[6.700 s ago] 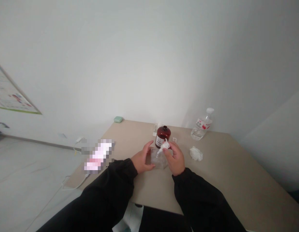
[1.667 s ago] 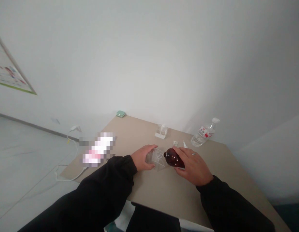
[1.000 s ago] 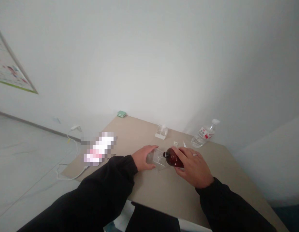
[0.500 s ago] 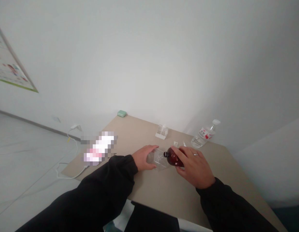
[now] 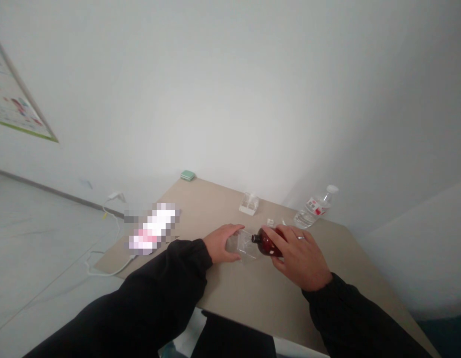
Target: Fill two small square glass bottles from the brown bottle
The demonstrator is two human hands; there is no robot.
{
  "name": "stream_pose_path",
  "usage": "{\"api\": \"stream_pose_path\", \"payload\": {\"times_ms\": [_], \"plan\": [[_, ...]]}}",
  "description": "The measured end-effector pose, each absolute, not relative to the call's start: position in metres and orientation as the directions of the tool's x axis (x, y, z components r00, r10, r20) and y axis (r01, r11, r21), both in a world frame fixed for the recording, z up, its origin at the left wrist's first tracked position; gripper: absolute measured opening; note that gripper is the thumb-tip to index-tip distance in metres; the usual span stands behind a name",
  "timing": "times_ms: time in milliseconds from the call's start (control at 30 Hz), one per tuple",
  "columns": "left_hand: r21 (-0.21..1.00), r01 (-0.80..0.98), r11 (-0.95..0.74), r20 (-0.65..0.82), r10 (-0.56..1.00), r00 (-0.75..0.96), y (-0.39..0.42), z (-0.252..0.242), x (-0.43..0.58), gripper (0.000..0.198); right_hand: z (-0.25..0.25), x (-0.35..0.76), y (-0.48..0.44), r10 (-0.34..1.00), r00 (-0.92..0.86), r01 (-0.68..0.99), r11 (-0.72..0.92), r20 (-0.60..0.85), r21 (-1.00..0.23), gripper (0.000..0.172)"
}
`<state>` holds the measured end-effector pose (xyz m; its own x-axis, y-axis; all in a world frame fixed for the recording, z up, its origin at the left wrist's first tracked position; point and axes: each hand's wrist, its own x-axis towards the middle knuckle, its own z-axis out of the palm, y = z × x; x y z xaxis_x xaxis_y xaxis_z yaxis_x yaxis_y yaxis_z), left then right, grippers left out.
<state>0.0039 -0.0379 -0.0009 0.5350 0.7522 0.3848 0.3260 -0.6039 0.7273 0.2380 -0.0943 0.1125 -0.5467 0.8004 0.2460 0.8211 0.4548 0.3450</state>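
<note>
My left hand (image 5: 223, 243) is wrapped round a clear, square-sided plastic container (image 5: 246, 246) on the table, thumb on the near side and fingers on the far side. From the right, my right hand (image 5: 301, 253) grips a dark brown-red bottle (image 5: 266, 242) tilted on its side. The bottle has no cap on, and its narrow black neck points left, over the container's right part. Whether liquid runs from the neck is too small to make out. A ring shows on a finger of my right hand.
A water bottle (image 5: 315, 208) with a white cap stands at the table's back right. Near the back edge are a small clear box (image 5: 249, 204) and a small white piece (image 5: 270, 222). A green case (image 5: 187, 175) lies in the far corner; a blurred-out phone-like object (image 5: 155, 228) with a white cable (image 5: 111, 274) is at left.
Almost nothing differs. The brown-red bottle and both hands keep their places, with only a very slight shift of the whole view.
</note>
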Motion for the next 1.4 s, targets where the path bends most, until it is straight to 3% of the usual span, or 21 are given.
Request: {"api": "stream_pose_path", "payload": {"times_ms": [1400], "plan": [[0.735, 0.330, -0.593, 0.376, 0.761, 0.529, -0.0392, 0.0011, 0.0041, 0.085, 0.1175, 0.2344, -0.0957, 0.786, -0.569, 0.803, 0.468, 0.241, 0.369, 0.064]]}}
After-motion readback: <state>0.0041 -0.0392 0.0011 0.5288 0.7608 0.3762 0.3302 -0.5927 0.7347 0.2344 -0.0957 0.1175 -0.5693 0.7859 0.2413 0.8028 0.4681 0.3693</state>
